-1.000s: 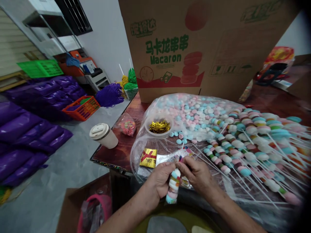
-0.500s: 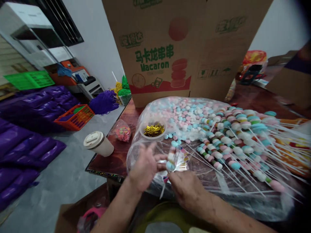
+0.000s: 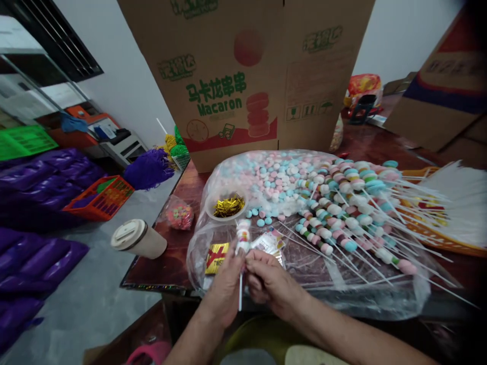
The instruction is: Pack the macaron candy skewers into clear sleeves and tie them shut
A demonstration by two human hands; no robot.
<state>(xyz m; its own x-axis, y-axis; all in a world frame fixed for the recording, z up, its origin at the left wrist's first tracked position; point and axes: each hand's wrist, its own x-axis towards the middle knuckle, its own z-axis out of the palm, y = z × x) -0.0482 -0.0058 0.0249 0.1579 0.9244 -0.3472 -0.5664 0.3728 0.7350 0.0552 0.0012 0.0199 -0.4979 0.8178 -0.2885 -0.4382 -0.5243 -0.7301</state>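
My left hand (image 3: 227, 284) is closed around the neck of a marshmallow skewer (image 3: 243, 235), its pastel sweets upright above my fingers and its white stick pointing down below them. Against the skewer's neck, the fingers of my right hand (image 3: 268, 276) are pinched together; what they grip is hidden. Just beyond the hands stands a white bowl (image 3: 213, 215) of gold twist ties (image 3: 229, 205). A yellow packet (image 3: 216, 258) marked "TWIST" lies beside my left hand, and clear printed wrappers (image 3: 268, 241) lie behind my right hand.
Several finished-looking skewers (image 3: 350, 218) are piled at right, sticks outward, near an orange basket (image 3: 422, 228) with white sticks. Loose sweets (image 3: 277, 177) lie on clear plastic before a tall cardboard box (image 3: 228, 121). A lidded cup (image 3: 140, 238) stands at the table's left edge.
My left hand, open before, has closed on the skewer. My right hand has come up beside it with fingers pinched. The view has swung right, and the yellow packet now shows.
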